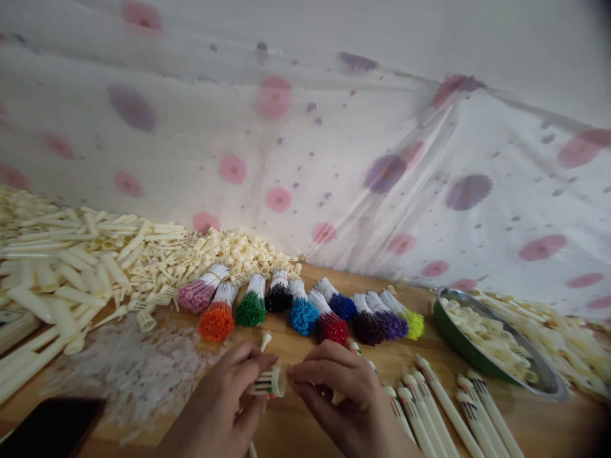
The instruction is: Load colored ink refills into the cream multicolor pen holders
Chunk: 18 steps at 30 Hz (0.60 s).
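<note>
My left hand (229, 394) is closed around a cream pen barrel (270, 383) with coloured stripes showing at its open end. My right hand (341, 391) is pinched at that same end, fingertips touching the barrel's rim; what it pinches is too small to make out. Just beyond the hands lies a row of refill bundles with coloured tips: pink (198, 296), orange (216, 319), green (251, 308), black (278, 297), blue (302, 313), red (331, 326), purple (382, 323) and yellow-green (414, 323).
Several assembled pens (443, 404) lie at the right front. A green metal bowl (453, 340) of cream parts stands at the right. Heaps of cream barrels and caps (95, 254) fill the left. Small clear pieces (133, 369) and a dark phone (48, 425) lie front left. Spotted plastic sheeting (305, 140) hangs behind.
</note>
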{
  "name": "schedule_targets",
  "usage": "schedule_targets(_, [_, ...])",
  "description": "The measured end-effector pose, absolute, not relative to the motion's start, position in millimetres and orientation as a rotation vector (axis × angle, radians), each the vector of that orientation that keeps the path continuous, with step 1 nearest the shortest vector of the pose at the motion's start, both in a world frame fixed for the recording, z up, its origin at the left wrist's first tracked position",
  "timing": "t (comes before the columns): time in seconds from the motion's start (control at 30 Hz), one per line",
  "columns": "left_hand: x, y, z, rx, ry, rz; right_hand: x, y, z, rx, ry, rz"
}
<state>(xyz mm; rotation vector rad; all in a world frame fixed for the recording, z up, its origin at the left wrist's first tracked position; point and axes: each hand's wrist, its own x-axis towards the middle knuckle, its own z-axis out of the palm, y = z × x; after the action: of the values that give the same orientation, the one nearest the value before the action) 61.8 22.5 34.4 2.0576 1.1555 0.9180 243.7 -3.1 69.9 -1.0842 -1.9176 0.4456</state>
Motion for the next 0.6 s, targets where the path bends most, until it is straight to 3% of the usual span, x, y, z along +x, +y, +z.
schedule_targets(0.6, [65,19,40,1.995,1.101,0.903,239,-2,62,-1.025,-1.972,0.082])
